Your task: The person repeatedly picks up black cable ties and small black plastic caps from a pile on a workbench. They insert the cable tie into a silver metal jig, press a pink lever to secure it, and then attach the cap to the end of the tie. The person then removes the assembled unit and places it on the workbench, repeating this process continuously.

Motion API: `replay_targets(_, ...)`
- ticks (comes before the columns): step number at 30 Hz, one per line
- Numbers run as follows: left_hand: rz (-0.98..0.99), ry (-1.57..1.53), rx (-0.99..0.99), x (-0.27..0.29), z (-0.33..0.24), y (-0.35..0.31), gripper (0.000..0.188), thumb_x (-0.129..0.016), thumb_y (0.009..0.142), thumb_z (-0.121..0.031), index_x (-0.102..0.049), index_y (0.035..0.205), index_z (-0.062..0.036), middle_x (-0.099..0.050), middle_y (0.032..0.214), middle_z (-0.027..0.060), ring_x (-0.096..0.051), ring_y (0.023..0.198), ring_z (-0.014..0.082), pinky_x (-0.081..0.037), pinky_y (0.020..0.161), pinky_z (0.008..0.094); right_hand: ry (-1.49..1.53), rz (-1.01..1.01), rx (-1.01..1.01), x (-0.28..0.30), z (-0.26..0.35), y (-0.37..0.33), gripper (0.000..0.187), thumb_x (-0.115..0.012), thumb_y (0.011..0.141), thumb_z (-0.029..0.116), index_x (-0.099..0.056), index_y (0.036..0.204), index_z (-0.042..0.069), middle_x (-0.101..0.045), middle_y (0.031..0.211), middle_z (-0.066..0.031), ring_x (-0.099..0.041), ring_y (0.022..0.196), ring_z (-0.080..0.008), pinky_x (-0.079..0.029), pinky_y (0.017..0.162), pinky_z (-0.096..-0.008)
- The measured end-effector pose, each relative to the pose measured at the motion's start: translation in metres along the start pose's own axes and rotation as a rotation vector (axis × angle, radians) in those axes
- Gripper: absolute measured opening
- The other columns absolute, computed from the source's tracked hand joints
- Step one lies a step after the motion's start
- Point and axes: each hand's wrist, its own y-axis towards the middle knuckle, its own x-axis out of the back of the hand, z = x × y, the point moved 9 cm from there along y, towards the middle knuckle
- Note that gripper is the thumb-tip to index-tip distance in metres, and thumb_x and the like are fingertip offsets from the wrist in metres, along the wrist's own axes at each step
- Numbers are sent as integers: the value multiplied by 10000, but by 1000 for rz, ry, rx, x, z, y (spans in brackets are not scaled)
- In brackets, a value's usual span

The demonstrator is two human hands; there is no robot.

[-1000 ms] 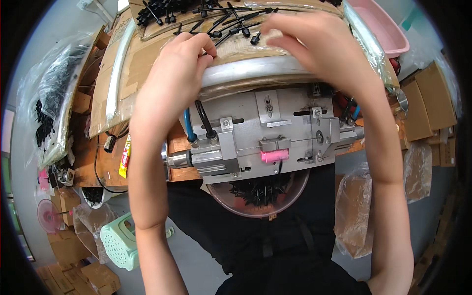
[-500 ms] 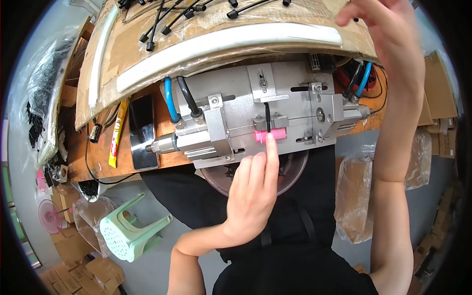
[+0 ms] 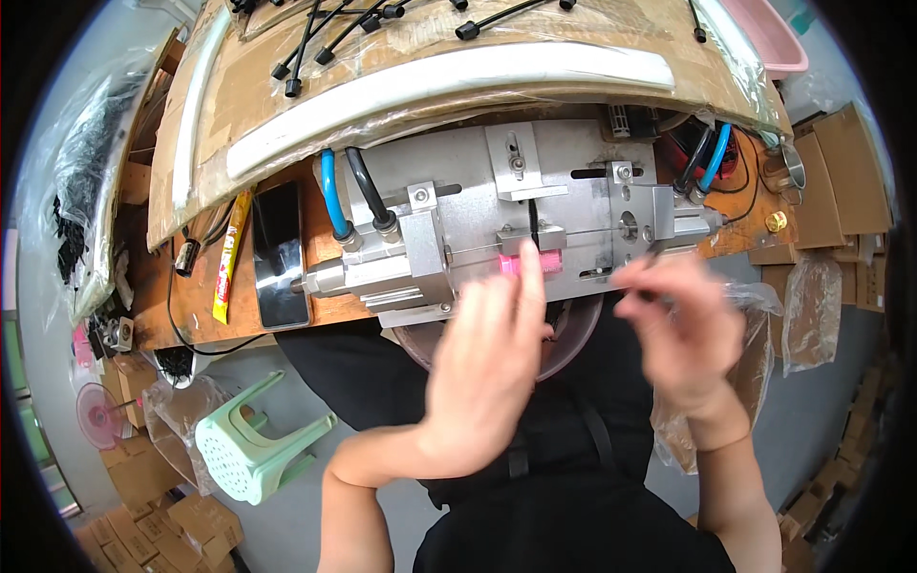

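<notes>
A metal fixture (image 3: 478,205) with a cylinder block on each side sits at the table's front edge. At its middle, a short black rod (image 3: 534,220) stands across a small metal holder, above a pink block (image 3: 551,262). My left hand (image 3: 487,372), blurred, points its stretched index finger at the rod's near end and the pink block; that fingertip covers part of them. To the right, my right hand (image 3: 690,329) is smeared by motion in front of the right cylinder block. Its fingers are pinched around a thin dark piece (image 3: 648,288), too blurred to name.
Cardboard (image 3: 382,95) holding several black rods with caps rises behind the fixture. A phone (image 3: 280,253) and a yellow packet (image 3: 231,258) lie left. A bowl (image 3: 571,349) sits below the fixture, above my lap. A green stool (image 3: 234,449) and cartons occupy the floor.
My right hand has come down from above the cardboard at the upper right to the fixture's right side, with a thin dark piece in its fingers. My left hand stays near the pink block.
</notes>
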Motion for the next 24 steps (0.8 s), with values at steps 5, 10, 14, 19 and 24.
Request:
replay_targets(5, -527, 216, 63, 122, 90, 68, 241, -607, 914, -109, -634, 1153, -88, -582, 1016, 151, -530, 945, 336, -411, 894, 427, -129, 80, -75, -46, -14, -39, 669, -724, 710, -142, -502, 1337, -79, -645, 916, -158, -570, 688, -245, -494, 623, -328)
replay_targets(10, -116, -183, 244, 119, 152, 105, 188, -609, 932, -149, -673, 1060, -27, -633, 893, 59, -541, 803, 145, -465, 800, 268, -78, 130, -64, -70, -22, -38, 704, -735, 718, -110, -477, 1373, -84, -543, 784, -113, -492, 626, -227, -457, 594, -352)
replay_targets(14, -139, -279, 171, 124, 146, 98, 142, -624, 903, -67, -681, 1015, 0, -622, 850, 32, -530, 776, 117, -460, 775, 248, -92, 145, -81, -71, -19, -32, 675, -746, 746, -53, -488, 1369, -66, -550, 787, -101, -500, 637, -226, -458, 591, -352)
replay_targets(19, -467, -35, 161, 119, 76, 39, 440, -707, 800, 28, -645, 1232, -32, -584, 909, 20, -512, 782, 91, -447, 767, 249, -322, 285, 144, -43, 4, 23, 555, -759, 764, 99, -590, 1284, -2, -548, 747, -65, -533, 646, -200, -466, 575, -336)
replay_targets(24, -228, 107, -59, 29, -5, -12, 595, -662, 744, 30, -525, 1317, 104, -550, 886, 78, -538, 761, 189, -460, 683, 295, -965, 148, 353, -34, -21, 160, 338, -693, 858, 179, -667, 1157, 22, -715, 929, -115, -687, 793, -230, -526, 653, -333)
